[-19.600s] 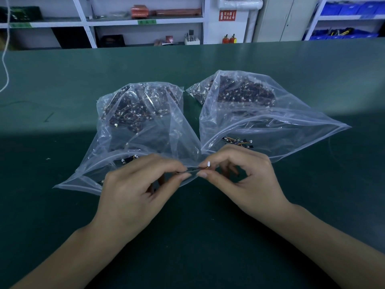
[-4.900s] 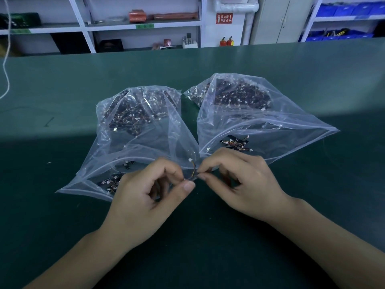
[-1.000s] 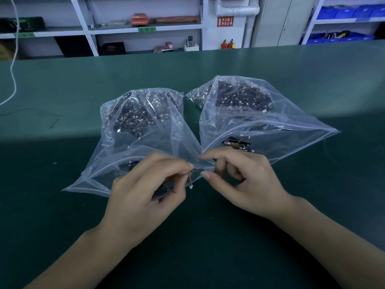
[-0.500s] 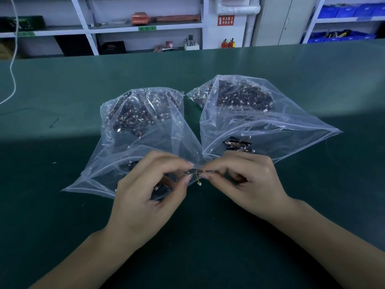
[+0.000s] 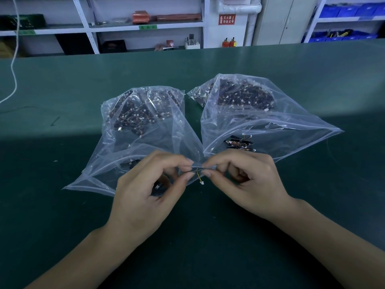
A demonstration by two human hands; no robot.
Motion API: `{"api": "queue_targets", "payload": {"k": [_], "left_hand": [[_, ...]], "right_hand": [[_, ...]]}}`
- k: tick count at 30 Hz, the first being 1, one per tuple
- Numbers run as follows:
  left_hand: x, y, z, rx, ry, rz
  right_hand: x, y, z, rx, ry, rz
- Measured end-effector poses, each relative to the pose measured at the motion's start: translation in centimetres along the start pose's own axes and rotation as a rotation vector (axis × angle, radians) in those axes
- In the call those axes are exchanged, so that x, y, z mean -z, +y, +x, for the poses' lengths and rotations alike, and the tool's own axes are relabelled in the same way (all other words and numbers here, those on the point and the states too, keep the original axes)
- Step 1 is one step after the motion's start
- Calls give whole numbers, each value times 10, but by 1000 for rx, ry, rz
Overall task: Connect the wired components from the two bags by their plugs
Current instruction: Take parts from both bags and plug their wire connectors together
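Two clear plastic bags lie open toward me on the green table, the left bag (image 5: 145, 130) and the right bag (image 5: 260, 119), each holding several small dark wired components. My left hand (image 5: 150, 184) and my right hand (image 5: 243, 176) meet in front of the bag mouths. Both pinch one thin wired component (image 5: 198, 170) between thumb and forefinger. A short yellow wire with a white plug (image 5: 201, 182) dangles below the fingertips. A dark part shows under my left palm; what it is cannot be made out.
A few loose components (image 5: 239, 142) sit near the right bag's mouth. A white cable (image 5: 13, 65) hangs at the far left. Shelves with boxes and blue bins stand beyond the table's far edge (image 5: 187, 51).
My two hands have closed in on each other a little. The white plug now hangs slightly lower between the fingertips. The bags have stayed where they were.
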State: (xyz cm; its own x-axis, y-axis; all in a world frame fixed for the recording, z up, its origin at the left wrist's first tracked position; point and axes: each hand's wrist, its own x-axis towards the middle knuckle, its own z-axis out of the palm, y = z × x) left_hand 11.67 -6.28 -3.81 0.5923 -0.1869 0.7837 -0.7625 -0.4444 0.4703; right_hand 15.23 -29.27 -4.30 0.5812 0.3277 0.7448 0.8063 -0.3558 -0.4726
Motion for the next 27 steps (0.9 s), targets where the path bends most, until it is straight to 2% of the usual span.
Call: {"api": "queue_targets", "payload": {"k": [20,27], "left_hand": [[1,-2,0,7,-53,39],[3,-5,-1,15,-157,182]], "right_hand": [[1,1,0,-18,-53,32],[10,8,2,-67,-166,-53]]}}
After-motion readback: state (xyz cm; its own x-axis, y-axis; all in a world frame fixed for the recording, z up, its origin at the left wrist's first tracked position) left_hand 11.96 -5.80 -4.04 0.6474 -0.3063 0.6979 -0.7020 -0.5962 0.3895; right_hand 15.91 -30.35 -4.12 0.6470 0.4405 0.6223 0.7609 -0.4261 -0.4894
